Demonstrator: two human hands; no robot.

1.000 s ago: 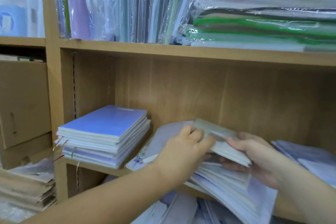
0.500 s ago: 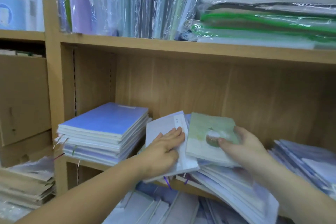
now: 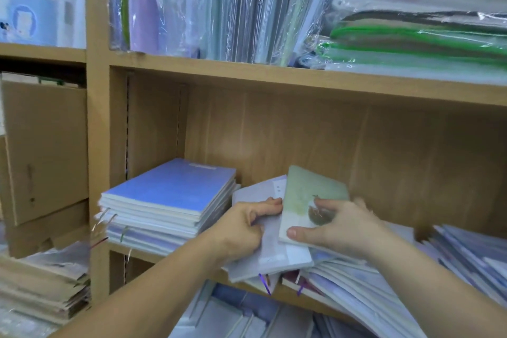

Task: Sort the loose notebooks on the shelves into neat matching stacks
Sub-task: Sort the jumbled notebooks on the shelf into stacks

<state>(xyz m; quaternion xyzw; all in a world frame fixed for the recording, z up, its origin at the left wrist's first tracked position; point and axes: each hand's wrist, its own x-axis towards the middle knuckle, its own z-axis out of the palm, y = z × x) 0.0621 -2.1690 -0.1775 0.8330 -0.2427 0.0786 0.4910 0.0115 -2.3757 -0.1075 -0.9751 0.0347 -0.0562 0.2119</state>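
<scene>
The neat stack (image 3: 153, 223) has a bright blue notebook (image 3: 170, 189) on top. The green notebook (image 3: 310, 192) is pale, with a dark round picture. The purple notebook (image 3: 264, 250) beside it is pale too. A ribbon (image 3: 264, 284) is deep purple. The shelf (image 3: 301, 81) is light brown wood. The plastic folders (image 3: 411, 35) have bright green edges.

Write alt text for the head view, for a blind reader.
At a wooden shelf, the left hand grips a lilac notebook and the right hand holds a green notebook partly over it. A neat blue stack sits further left.
</scene>
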